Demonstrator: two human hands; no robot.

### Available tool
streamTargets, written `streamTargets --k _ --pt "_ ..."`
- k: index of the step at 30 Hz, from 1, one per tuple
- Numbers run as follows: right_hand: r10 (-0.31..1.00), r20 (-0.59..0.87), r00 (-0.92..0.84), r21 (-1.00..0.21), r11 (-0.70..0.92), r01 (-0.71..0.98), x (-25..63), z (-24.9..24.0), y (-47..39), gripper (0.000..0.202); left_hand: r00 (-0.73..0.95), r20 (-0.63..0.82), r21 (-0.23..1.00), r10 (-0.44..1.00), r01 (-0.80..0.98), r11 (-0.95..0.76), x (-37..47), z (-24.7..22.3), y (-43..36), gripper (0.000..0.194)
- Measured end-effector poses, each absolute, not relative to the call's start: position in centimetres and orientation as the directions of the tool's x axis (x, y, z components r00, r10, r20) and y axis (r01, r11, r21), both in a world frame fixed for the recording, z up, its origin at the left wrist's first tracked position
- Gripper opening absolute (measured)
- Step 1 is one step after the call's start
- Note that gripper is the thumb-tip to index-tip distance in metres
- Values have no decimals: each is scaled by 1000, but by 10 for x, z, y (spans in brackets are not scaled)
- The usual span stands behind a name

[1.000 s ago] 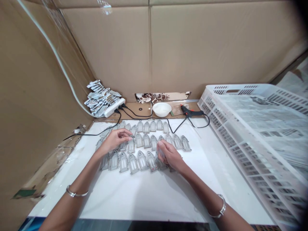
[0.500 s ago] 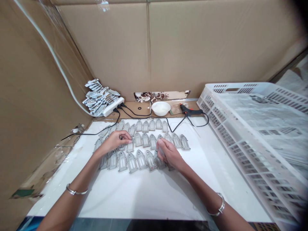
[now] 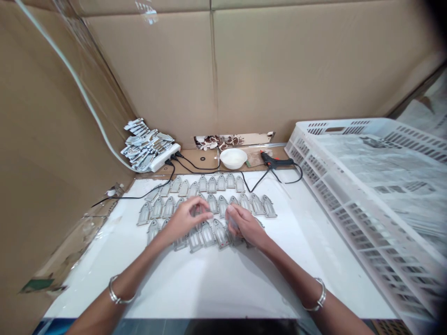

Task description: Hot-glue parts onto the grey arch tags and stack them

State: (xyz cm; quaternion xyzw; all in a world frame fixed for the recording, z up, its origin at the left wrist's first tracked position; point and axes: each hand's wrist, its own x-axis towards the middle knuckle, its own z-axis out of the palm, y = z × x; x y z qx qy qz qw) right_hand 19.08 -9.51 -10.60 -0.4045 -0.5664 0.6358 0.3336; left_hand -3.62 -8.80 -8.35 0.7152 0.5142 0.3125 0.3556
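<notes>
Three plaque rows (image 3: pixel 212 203), left hand (image 3: pixel 190 217) above, right hand (image 3: pixel 244 224) apparently curled

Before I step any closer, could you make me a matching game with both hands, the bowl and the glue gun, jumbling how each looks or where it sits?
1. Left hand
2. Right hand
3. Bowl
4. Glue gun

A. White, right of the power strip
B. Fingers curled in like a fist
C. Black with orange parts
D. Thumb and fingertips apart

Pairs: 1-D, 2-B, 3-A, 4-C
</notes>
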Motion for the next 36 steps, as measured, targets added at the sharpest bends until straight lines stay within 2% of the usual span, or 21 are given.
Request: streamTargets --k 4,10,16,20,25,30,36 --pt "839 -121 -531 -992 -124 30 187 -109 -100 44 319 -4 890 948 433 -142 -3 -93 -107 29" --pt "821 -125 -557 -991 -76 112 184 -107 -107 43 328 -128 896 936 443 -33 -4 -96 -107 24" --pt "826 -153 -542 -987 -105 119 183 -98 -108 43 345 -95 897 934 435 -70 -8 -84 -111 25" --pt "842 -176 -510 -984 -147 98 183 -95 -108 43 383 -61 936 922 342 -80 -14 -86 -107 23" --pt "860 -156 -486 -987 -121 102 184 -96 -106 45 418 -48 967 907 246 -62 -15 -91 -107 19" --pt "849 -163 -503 -986 -126 106 186 -97 -105 44 454 -81 963 887 264 -47 -13 -87 -113 27" --pt "882 -188 -432 -982 -177 66 189 -95 -101 43 431 -41 935 901 334 -118 -28 -73 -103 29"
